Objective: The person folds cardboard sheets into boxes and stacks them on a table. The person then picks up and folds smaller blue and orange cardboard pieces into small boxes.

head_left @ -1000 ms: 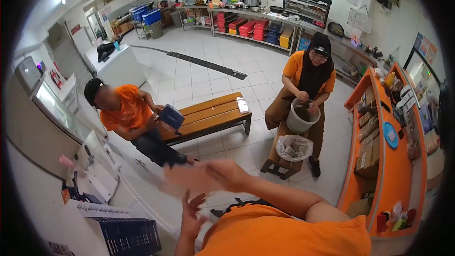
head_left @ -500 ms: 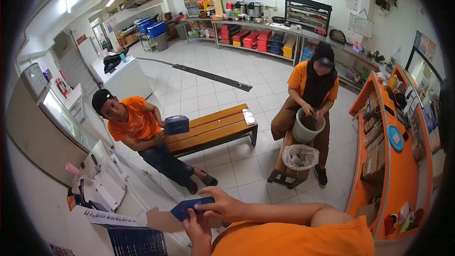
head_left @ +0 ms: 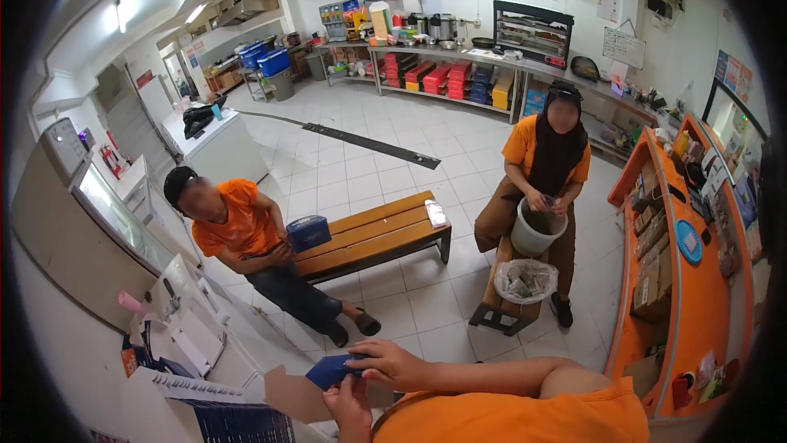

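Observation:
A partly folded cardboard carton is between my hands at the bottom centre, with a dark blue printed panel (head_left: 329, 372) and a plain brown flap (head_left: 288, 394) spreading to the left. My right hand (head_left: 389, 363) grips the blue panel's upper right edge, fingers over the top. From below, my left hand (head_left: 348, 404) pinches the lower edge with its thumb up against the panel. Part of the brown board is hidden behind my left hand. Left of the carton, a stack of flat blue-and-white cartons (head_left: 234, 420) lies on a white surface.
A seated co-worker at left holds a blue box (head_left: 308, 232) by a wooden bench (head_left: 369, 234). Another, at right, has both hands at a white bucket (head_left: 537, 234); a plastic-lined tub (head_left: 525, 281) stands nearby. An orange shelf unit (head_left: 648, 345) lines the right side.
My hands and the carton have shifted slightly right and down in view. My right hand's fingers now lie flatter over the blue panel. The co-worker at right has raised their head.

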`<action>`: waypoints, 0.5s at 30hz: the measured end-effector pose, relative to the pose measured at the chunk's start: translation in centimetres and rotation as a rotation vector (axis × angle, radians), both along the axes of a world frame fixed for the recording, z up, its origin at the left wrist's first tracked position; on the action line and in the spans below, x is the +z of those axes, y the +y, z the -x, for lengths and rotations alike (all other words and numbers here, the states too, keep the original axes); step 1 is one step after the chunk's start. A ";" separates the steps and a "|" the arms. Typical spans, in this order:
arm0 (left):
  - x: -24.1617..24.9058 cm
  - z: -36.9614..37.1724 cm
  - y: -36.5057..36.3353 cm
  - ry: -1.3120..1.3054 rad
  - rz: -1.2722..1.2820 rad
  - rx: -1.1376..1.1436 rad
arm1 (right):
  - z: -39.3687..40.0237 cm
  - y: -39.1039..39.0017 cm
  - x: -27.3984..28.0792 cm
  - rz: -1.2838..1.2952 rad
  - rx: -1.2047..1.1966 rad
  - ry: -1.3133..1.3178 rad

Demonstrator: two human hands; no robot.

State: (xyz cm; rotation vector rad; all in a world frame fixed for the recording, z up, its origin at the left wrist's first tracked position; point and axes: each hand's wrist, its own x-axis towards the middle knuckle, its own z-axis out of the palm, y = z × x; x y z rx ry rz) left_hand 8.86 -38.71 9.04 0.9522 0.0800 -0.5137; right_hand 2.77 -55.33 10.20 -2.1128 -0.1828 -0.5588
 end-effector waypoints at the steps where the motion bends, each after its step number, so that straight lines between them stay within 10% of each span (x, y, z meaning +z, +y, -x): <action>1: -0.4 -0.2 0.4 -0.001 -0.001 0.000 | 0.0 -0.2 -0.2 0.109 0.036 -0.060; 15: 1.7 1.1 0.3 0.200 0.164 0.069 | -1.0 0.9 -0.6 0.237 -0.022 -0.090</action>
